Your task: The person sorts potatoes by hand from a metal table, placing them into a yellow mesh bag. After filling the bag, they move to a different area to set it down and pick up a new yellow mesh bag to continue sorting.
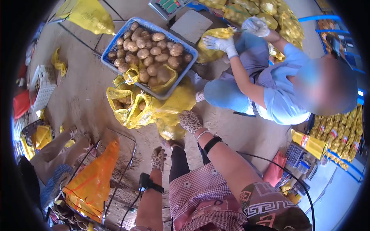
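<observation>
My right hand (190, 121), in a spotted glove, reaches forward with its fingers closed on the edge of a yellow mesh bag (177, 101). My left hand (158, 159), in a matching glove, is low in front of my knees. It holds nothing and its fingers are slightly apart. Next to the gripped bag, other yellow mesh bags (144, 115) stand with their mouths open and potatoes (124, 101) inside. Right behind them is a blue plastic crate (108, 64) heaped with soil-covered potatoes (148, 54).
Across from me, a crouching co-worker (279, 79) in white gloves handles a filled yellow mesh bag (211, 45). A scale (167, 7) stands at the top. To my left are an orange bag (94, 179) on a metal frame and a white crate (44, 87).
</observation>
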A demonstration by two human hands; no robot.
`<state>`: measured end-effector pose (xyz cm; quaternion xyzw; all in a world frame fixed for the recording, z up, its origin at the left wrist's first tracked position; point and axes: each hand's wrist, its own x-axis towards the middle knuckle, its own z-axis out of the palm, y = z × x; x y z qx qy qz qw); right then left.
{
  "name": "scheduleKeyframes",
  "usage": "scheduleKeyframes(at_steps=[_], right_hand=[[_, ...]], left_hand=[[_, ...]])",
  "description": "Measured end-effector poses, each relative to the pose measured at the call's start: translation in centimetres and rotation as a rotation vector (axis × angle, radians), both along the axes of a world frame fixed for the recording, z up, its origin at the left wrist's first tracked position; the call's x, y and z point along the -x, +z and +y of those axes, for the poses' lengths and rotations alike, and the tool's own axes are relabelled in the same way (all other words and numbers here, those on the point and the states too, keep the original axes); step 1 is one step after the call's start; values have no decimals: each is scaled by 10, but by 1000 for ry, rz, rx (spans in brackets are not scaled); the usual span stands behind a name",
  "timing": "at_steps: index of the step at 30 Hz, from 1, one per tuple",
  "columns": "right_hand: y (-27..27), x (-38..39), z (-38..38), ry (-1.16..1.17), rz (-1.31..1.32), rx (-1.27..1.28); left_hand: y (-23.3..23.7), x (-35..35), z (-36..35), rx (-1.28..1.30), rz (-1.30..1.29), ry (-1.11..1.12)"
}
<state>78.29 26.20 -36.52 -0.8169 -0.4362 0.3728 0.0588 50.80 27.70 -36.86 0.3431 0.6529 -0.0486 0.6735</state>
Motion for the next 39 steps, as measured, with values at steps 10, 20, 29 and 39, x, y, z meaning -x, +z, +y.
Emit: scheduleKeyframes(at_steps=[10,20,29,39], right_hand=[[16,-2,18,-8,16,-34],[27,5,18,-433,244,-127],[-54,2,19,-18,192,158],[-28,-10,4,298,-48,-169]], left_hand=[[28,-14,-21,-14,-111,-230],[26,-15,-38,79,-112,-237],[36,-15,-36,39,-88,-264],[49,-17,-32,103,-83,-39]])
